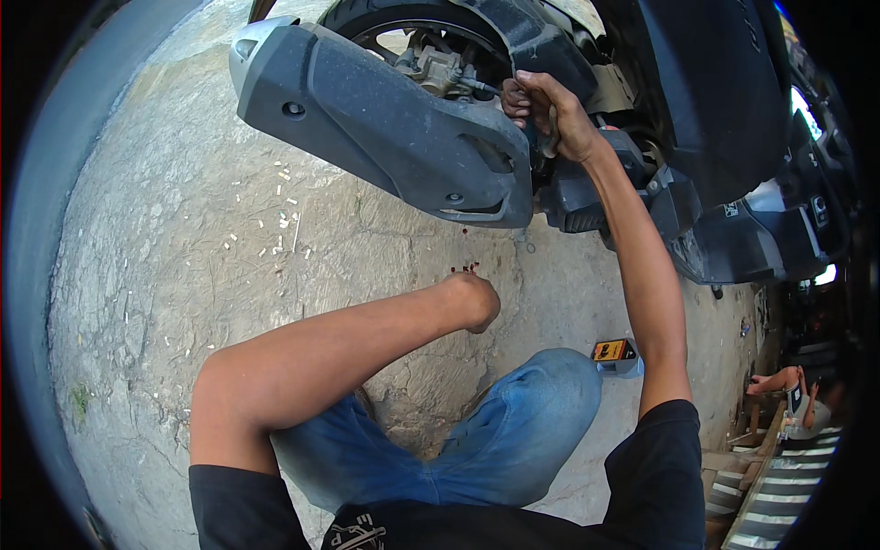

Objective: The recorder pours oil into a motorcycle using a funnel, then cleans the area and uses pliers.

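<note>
A scooter or motorcycle fills the upper right, with its dark grey exhaust cover (394, 124) slanting across the top. My right hand (559, 115) is raised behind the exhaust's right end, beside a metal mechanical part (435, 71) near the rear wheel (412, 16). Its fingers are curled closed, and a greyish, handle-like piece shows below the palm; I cannot make out what it is. My left hand (475, 301) is low over the ground in front of me, bent away so its fingers are hidden. Small dark and reddish bits (466, 269) lie just beyond it.
Cracked concrete ground (357, 247) spreads under the vehicle, with pale scraps (280, 220) scattered to the left. A small black and yellow box (616, 353) stands beside my right knee. Another person (807, 408) sits at the far right near a slatted bench (779, 490).
</note>
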Demonstrator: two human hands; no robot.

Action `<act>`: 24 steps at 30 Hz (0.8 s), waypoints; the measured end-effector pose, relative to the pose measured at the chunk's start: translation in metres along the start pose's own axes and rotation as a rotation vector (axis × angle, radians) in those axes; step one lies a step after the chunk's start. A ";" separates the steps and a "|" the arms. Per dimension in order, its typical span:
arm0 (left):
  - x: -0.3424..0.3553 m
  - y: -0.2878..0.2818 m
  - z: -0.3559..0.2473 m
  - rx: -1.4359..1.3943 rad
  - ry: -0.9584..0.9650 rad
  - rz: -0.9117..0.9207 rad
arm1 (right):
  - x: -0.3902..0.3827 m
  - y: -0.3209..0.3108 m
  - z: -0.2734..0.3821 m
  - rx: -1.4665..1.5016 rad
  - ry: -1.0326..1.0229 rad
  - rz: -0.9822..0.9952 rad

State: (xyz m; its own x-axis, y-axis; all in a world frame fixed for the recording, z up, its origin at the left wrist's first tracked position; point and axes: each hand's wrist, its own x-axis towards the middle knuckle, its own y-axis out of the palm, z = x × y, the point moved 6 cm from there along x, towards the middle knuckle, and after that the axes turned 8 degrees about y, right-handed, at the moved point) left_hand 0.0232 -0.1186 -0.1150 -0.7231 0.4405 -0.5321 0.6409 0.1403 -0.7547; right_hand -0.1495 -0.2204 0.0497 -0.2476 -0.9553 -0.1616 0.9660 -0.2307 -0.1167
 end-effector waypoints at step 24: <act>0.010 0.005 0.018 -0.006 0.055 -0.003 | -0.029 0.022 0.003 -0.449 -0.368 -0.705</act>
State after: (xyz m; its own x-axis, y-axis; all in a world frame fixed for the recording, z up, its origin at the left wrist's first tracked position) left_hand 0.0148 -0.1298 -0.1312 -0.7100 0.4884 -0.5073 0.6401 0.1473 -0.7541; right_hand -0.1211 -0.1984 0.0543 -0.6559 -0.6364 0.4059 0.4605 -0.7634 -0.4528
